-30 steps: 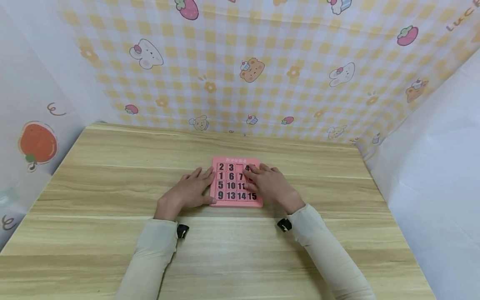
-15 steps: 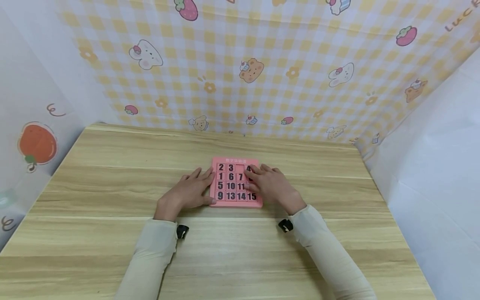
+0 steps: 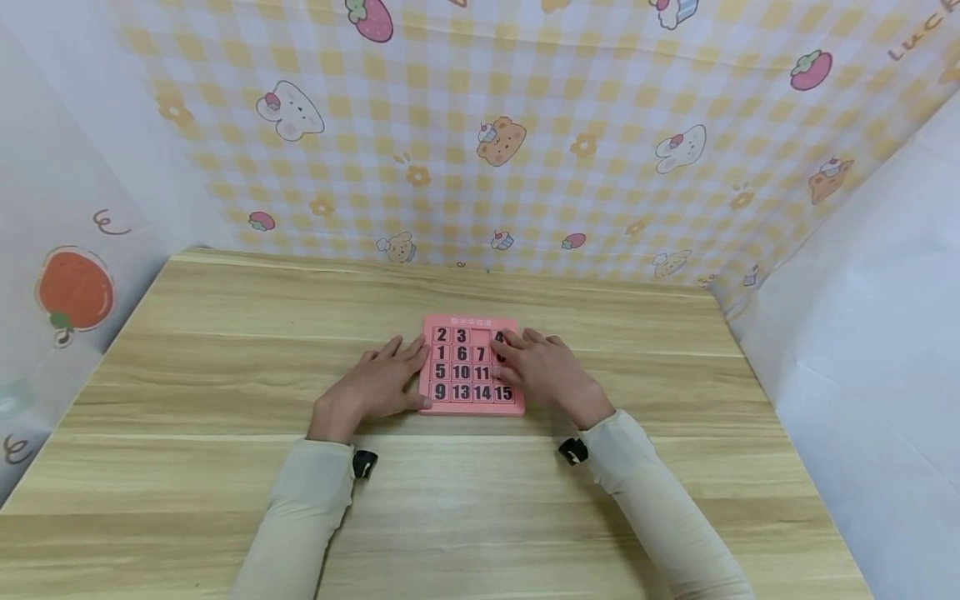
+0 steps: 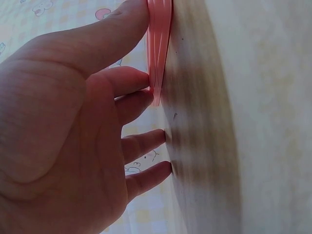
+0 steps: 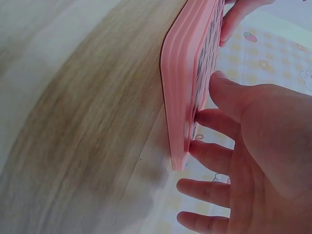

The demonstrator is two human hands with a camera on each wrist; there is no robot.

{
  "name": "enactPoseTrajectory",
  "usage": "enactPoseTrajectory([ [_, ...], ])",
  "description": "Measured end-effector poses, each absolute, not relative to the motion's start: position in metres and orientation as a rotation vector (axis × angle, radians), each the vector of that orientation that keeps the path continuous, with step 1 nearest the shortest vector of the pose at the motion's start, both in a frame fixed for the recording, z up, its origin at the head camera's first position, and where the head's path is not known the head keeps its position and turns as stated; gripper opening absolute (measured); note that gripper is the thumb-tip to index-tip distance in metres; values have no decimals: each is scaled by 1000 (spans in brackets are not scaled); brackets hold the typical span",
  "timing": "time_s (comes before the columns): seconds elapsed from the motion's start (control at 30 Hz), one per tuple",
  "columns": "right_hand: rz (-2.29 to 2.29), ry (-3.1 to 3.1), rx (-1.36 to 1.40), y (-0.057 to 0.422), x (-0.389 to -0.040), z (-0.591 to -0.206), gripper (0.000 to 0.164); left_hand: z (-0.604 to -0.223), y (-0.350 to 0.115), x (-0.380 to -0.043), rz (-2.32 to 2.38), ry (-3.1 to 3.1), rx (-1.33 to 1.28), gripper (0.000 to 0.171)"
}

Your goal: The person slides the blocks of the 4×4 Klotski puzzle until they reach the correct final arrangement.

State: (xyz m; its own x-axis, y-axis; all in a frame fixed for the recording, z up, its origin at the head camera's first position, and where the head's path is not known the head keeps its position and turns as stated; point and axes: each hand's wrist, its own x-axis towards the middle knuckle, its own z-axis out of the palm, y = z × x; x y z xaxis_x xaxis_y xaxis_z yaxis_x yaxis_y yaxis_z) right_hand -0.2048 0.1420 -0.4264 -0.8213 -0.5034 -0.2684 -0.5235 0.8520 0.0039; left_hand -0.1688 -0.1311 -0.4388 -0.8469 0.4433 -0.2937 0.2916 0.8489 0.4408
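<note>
A pink sliding number puzzle lies flat on the table, its numbered tiles in a square grid. In the top row, a gap stands between the 3 tile and the 4 tile. My left hand steadies the left side, thumb on the front left corner and two fingertips against the edge in the left wrist view. My right hand lies over the right side, with fingertips touching tiles beside the gap. Its fingers hide part of the right column. In the right wrist view, the two outer fingers extend past the frame.
The wooden table runs back to a wall covered by a yellow checked cloth with cartoon prints. White sheets close off the left and right sides. A black wrist strap shows under the left cuff.
The 4 tile has slid slightly to the right, widening the gap beside it. My right hand has shifted a little right with it; the left hand stays in place.
</note>
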Motion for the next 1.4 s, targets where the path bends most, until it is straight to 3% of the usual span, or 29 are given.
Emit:
enactPoseTrajectory([
  [0.83,89,2757,-763,142,-205,-425,57,-438,-131,-168,570,2629,522,87],
  [1.4,127,2746,-903,119,-204,-425,66,-435,-131,-167,563,2625,534,87],
])
